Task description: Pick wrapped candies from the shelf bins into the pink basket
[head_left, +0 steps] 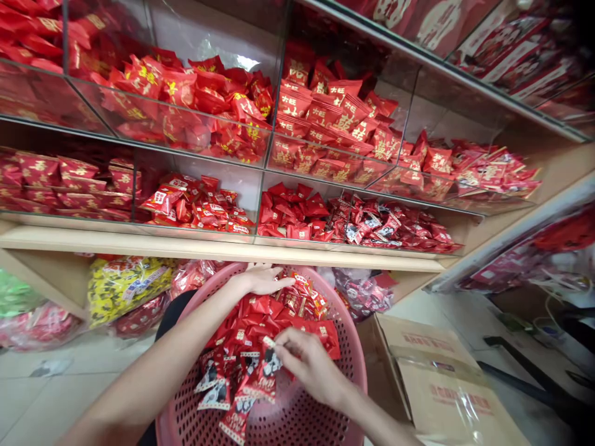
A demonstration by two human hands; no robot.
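Note:
A pink perforated plastic basket (357, 347) holds a pile of small red candy packets (263, 306). Inside it, my right hand (309, 362) pinches the top edge of a red candy packet (266, 375) with a black-and-white picture on it. Similar packets (214, 393) lie beside it on the near left of the pile. My left hand (263, 279) is at the far side of the basket, close to the rim, palm down. Its fingers are stretched out with the thumb apart, and I see nothing held in it.
Glass-fronted shelves (264, 167) full of red packets rise behind the basket. A wooden shelf edge (223, 249) runs just above its far rim. Bags of yellow packets (130, 288) sit underneath, and a cardboard box (446, 378) stands at the right.

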